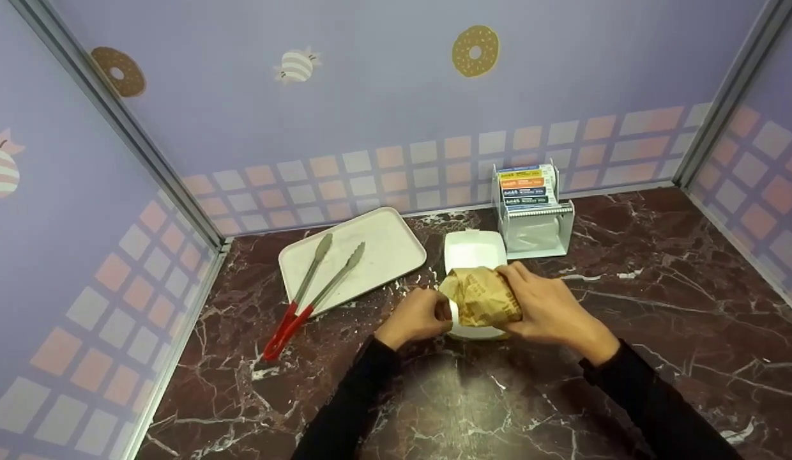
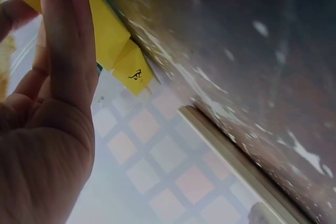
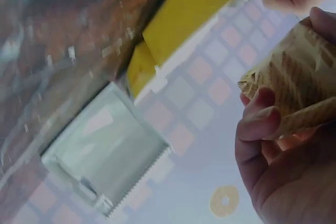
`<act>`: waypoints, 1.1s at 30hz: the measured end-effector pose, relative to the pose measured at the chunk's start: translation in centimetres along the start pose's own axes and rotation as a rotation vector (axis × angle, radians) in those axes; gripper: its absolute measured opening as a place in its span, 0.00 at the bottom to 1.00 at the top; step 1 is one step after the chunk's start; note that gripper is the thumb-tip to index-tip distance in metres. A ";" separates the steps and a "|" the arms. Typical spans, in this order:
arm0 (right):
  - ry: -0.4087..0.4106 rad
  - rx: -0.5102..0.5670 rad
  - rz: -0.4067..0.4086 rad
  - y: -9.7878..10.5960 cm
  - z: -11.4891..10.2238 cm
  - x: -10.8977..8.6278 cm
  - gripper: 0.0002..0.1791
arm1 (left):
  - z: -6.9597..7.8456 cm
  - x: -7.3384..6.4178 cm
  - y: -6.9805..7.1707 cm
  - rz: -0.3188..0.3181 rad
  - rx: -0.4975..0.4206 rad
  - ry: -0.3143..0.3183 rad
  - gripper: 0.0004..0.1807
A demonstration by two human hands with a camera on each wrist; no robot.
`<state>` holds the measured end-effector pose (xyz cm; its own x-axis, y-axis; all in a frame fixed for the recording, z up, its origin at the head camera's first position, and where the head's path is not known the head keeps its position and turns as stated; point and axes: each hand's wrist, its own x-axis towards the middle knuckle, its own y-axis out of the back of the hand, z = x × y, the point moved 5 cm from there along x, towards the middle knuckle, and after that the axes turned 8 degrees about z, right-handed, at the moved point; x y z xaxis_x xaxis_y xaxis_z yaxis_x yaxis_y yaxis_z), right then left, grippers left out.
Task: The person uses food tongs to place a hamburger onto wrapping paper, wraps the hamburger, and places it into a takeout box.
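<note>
A parcel wrapped in printed brown paper (image 1: 482, 297) is in my right hand (image 1: 552, 313), gripped from its right side with the thumb near and the fingers on the far side. It is over the lower half of an open cardboard takeaway box (image 1: 476, 249), white inside and yellow outside. The box's lid lies folded back toward the wall. At the box's left side, my left hand (image 1: 416, 319) pinches the edge. In the left wrist view, its fingers lie along the yellow outer wall (image 2: 107, 30). The paper hides what is inside the parcel.
Left of the box, red-handled tongs (image 1: 313, 297) lie across a pale tray (image 1: 396, 239). A label dispenser (image 1: 536, 220) with several coloured rolls stands behind the box to the right. Patterned wall panels (image 1: 396, 96) enclose the dark marbled tabletop (image 1: 664, 275).
</note>
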<state>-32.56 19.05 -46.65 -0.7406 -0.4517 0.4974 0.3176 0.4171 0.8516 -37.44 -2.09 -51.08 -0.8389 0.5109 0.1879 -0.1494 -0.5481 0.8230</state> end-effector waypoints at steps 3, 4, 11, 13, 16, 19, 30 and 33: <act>0.032 -0.034 -0.012 -1.0 -0.2 -0.2 0.49 | 0.4 -0.3 -0.1 -0.010 0.009 0.002 0.12; 0.041 -0.054 -0.013 -1.2 -0.2 -0.3 0.49 | 0.6 -0.3 -0.2 -0.019 0.008 0.005 0.14; 0.044 -0.109 -0.100 -2.4 0.1 -0.9 0.47 | 0.4 -0.8 -0.5 -0.175 -0.115 0.103 0.24; 0.041 -0.104 -0.124 -2.6 0.0 -1.0 0.47 | 0.2 -1.1 0.1 -0.214 -0.133 0.133 0.31; 0.034 -0.100 -0.136 -2.7 0.1 -1.0 0.47 | 0.4 -1.4 1.3 -0.206 -0.087 0.112 0.47; 0.032 -0.088 -0.128 -2.7 0.1 -0.9 0.48 | 1.4 -1.4 1.8 -0.169 -0.001 0.011 0.63; 0.043 0.123 -0.038 -2.1 -0.2 -0.4 0.48 | 3.2 -1.8 0.6 -0.183 -0.003 -0.094 0.63; 0.014 0.189 -0.033 -2.6 0.0 -0.5 0.48 | 2.5 -1.6 0.1 -0.207 -0.089 -0.078 0.60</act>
<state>-32.97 18.22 -49.10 -0.7399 -0.4782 0.4732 0.1753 0.5421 0.8219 -34.79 -1.35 -49.94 -0.7433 0.6659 0.0640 -0.3620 -0.4808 0.7986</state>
